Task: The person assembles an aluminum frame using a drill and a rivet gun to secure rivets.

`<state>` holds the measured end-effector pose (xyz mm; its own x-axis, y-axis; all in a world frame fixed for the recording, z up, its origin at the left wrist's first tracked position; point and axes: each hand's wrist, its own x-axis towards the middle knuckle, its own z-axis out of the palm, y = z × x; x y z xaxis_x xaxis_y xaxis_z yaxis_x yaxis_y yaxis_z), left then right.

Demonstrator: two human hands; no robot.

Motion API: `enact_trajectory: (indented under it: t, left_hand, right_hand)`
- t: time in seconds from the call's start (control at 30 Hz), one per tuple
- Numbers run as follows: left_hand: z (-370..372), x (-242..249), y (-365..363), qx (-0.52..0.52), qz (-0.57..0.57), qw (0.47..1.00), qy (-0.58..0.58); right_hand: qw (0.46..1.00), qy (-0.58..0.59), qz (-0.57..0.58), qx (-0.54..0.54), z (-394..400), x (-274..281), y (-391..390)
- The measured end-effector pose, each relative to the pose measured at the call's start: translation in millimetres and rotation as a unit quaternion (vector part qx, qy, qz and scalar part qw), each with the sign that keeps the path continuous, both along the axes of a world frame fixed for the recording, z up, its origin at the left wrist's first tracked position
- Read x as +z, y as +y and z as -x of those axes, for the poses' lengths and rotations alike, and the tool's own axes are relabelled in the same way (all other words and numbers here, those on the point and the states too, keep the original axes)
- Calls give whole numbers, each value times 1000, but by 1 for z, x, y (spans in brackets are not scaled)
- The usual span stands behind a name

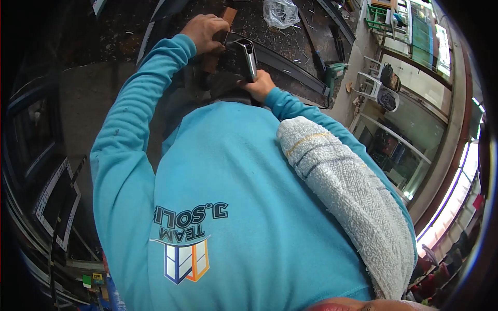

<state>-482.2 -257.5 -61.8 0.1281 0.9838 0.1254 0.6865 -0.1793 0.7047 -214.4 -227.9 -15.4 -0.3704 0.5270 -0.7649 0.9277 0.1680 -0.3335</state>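
Note:
My left hand (206,32) lies on a brown wooden strip (228,18) at the top of the view, its fingers bent round the strip's side. Lower and to the right, my right hand (261,85) is closed on a shiny metal bar-shaped tool (248,56), whose open end points up and away from me. What kind of tool it is I cannot make out. A dark, narrow piece lies between the two hands, partly hidden by the tool. Both arms wear light blue sleeves.
A clear plastic bag (280,13) and scattered screws lie on the dark worktable (259,26). Long dark profiles (290,67) run across it to a green power tool (337,72) at the right. White chairs (369,78) stand beyond. A towel (347,197) hangs over my shoulder.

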Motion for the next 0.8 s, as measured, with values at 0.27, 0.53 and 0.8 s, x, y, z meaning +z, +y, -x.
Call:
enact_trajectory:
  t: [0.27, 0.53, 0.8]
  left_hand:
    - [-3, -7, -4, 30, -28, 999, 11]
    - [-2, 1, -4, 8, 3, 1000, 20]
    - [0, -4, -1, -8, -10, 1000, 24]
  right_hand:
    - [963, -79, 220, 132, 44, 112, 54]
    - [971, 28, 231, 54, -6, 61, 39]
    - [988, 70, 123, -63, -61, 59, -5]
